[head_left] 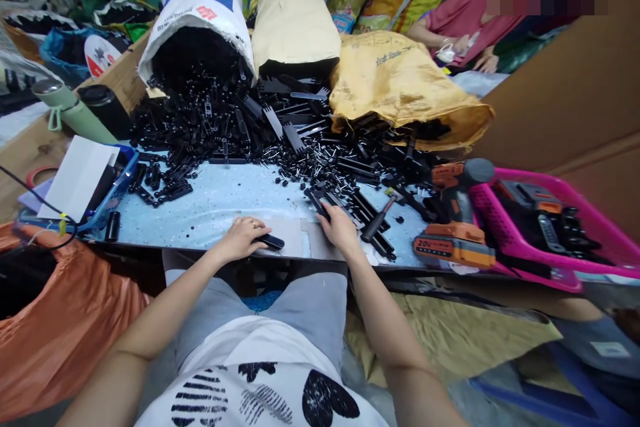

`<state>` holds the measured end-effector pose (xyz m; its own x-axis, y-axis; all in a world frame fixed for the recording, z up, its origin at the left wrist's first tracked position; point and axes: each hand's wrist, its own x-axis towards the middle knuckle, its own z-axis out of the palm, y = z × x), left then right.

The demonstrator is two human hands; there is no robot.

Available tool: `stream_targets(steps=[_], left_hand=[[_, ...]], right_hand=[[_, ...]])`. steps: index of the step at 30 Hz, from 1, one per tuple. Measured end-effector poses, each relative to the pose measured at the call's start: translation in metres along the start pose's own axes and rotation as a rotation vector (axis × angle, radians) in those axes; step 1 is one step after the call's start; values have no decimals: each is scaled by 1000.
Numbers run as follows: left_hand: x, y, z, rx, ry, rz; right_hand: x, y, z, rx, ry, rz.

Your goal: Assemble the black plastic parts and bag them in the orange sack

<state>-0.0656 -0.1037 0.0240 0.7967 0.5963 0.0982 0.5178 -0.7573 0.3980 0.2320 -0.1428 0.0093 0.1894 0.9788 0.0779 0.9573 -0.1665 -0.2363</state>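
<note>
My left hand (242, 237) rests near the front edge of the table, its fingers closed on a dark elongated plastic part (273, 241) with a rounded end. My right hand (340, 229) is closed at the near edge of the heap, thumb and fingers on a long black plastic piece (315, 201). Just beyond it lie small screws and black bits (320, 163). To its right, a hammer-like tool with a dark handle (376, 223) lies across long black strips (383, 245). Under and between the hands is a flat greyish sheet (285, 233).
A white sack (205, 7), a cream sack (295, 13) and a yellow sack (400, 73) spill black parts across the back. An orange cordless drill (455, 240) stands right, beside a pink basket (595, 213). A blue basket (127, 170) stands left. Another person (460, 20) sits behind.
</note>
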Motion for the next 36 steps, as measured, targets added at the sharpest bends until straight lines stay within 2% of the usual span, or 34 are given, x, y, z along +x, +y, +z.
stream_targets(steps=[2, 4, 6, 7, 9, 11, 14, 15, 17, 20, 24, 30, 36], left_hand=[[5, 3, 3, 61, -47, 25], [6, 5, 4, 127, -24, 2], [5, 6, 3, 181, 11, -36], [3, 6, 3, 204, 18, -56], [1, 8, 1, 233, -2, -93], [3, 10, 0, 231, -35, -128], [13, 16, 4, 152, -75, -138], [17, 18, 5, 120, -97, -127], [26, 23, 8, 79, -148, -108], [32, 28, 9, 51, -187, -111], [28, 29, 7, 37, -163, -103], [19, 23, 9, 6, -60, -118], [13, 21, 11, -28, 58, -92]], right_hand=[[1, 24, -11, 59, 120, 54], [5, 55, -24, 99, 258, 178], [10, 83, -35, 180, 344, 254], [10, 92, -40, 234, 366, 250], [8, 95, -47, 315, 356, 131], [0, 77, -51, 334, 207, -114], [-18, 27, -48, 242, -224, -530], [-24, 9, -45, 183, -341, -611], [-32, -19, -38, 47, -448, -670], [-36, -41, -25, -70, -450, -663], [-38, -48, -17, -115, -408, -619], [-47, -62, -32, -168, -253, -606], [-52, -75, -47, -209, -226, -612]])
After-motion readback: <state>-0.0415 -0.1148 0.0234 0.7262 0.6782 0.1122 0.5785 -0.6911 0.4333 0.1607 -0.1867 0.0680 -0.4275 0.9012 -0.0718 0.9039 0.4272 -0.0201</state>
